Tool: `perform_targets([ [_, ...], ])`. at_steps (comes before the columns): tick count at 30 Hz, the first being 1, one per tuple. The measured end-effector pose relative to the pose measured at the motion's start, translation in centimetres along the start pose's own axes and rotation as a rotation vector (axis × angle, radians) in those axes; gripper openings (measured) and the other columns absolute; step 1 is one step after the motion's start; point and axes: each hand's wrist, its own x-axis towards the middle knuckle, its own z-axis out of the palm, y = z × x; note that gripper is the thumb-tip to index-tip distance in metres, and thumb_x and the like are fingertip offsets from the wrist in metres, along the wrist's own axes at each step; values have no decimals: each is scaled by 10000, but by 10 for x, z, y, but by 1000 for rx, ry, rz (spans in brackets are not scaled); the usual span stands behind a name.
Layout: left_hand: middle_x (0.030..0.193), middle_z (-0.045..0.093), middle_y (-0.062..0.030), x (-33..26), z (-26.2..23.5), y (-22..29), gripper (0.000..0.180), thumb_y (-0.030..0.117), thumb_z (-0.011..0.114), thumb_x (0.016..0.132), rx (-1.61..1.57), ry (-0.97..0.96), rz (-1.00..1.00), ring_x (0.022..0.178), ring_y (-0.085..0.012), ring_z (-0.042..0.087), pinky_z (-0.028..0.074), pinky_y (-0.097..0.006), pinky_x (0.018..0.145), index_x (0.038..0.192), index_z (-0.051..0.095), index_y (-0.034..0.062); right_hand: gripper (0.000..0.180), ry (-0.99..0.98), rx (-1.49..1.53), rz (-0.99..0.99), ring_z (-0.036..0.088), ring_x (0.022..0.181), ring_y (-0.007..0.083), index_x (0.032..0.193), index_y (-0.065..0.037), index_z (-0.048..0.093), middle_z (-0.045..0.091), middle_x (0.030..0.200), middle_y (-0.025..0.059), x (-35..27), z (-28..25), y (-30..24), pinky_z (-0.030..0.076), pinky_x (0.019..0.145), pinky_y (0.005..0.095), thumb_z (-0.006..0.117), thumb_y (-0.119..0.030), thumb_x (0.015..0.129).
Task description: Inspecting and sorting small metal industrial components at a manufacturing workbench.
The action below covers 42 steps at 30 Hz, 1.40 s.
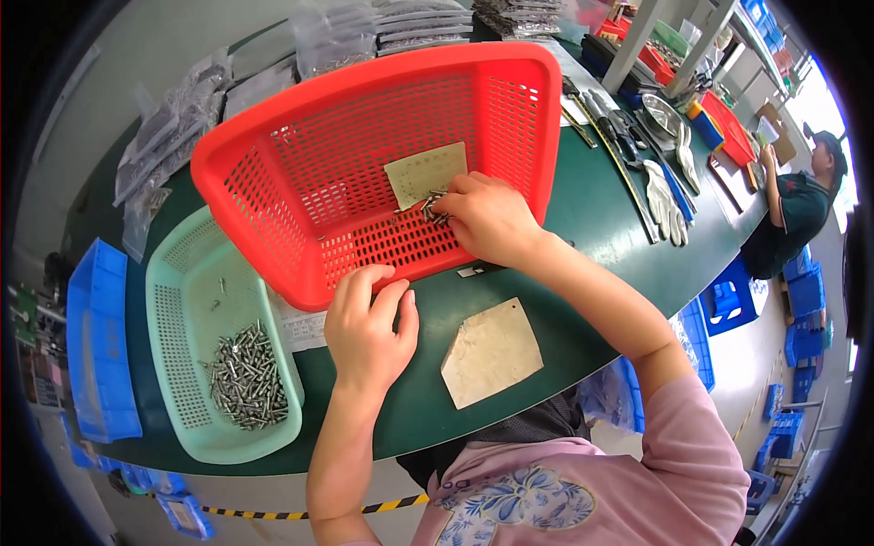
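A large red plastic basket (414, 68) with slotted walls is tipped up on the table, its inside turned toward me. My right hand (492, 217) reaches into it, its fingers closed round a small bunch of silvery metal screws (434, 207). Behind those fingers a yellowish paper slip (423, 173) lies against the basket's wall. At the basket's near rim is my left hand (369, 332), fingers loosely bent and apart, holding nothing. To the left, a pale green basket (168, 355) contains a heap of similar metal screws (248, 378).
A beige plate (493, 353) lies near the table's front edge. Bagged parts (168, 136) line the back. White gloves (665, 202) and hand tools (628, 136) lie at right. A blue bin (102, 341) stands at far left. Another person (806, 200) works at far right.
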Motion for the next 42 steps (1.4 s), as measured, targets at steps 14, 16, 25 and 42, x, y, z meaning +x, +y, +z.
perform_targets([
  [14,872,567,-80,1,2,2,112,51,657,670,-57,7,12,814,-253,573,478,-348,654,774,628,19,111,-211,-280,-124,593,755,259,716,-56,612,598,748,96,24,0,6,463,668,371,602,-161,684],
  [16,877,574,-79,-1,1,3,114,40,658,668,-59,-1,-19,814,-253,573,475,-346,667,777,633,21,119,-285,-225,-100,595,740,261,728,-57,613,604,748,99,25,1,6,462,666,369,604,-168,684],
  [25,952,606,-38,-5,-5,8,276,236,480,938,-1310,-214,-889,852,-90,562,469,-241,662,978,619,0,137,112,314,-266,538,657,284,735,-39,520,520,680,85,-5,-31,-46,417,599,378,625,-85,659],
  [42,936,559,-84,-11,2,24,225,-25,681,711,-1018,-23,-479,832,-130,579,514,-236,660,931,634,-16,99,14,1296,405,481,753,65,884,-6,505,519,839,8,-59,-13,-69,411,657,224,550,-93,872],
])
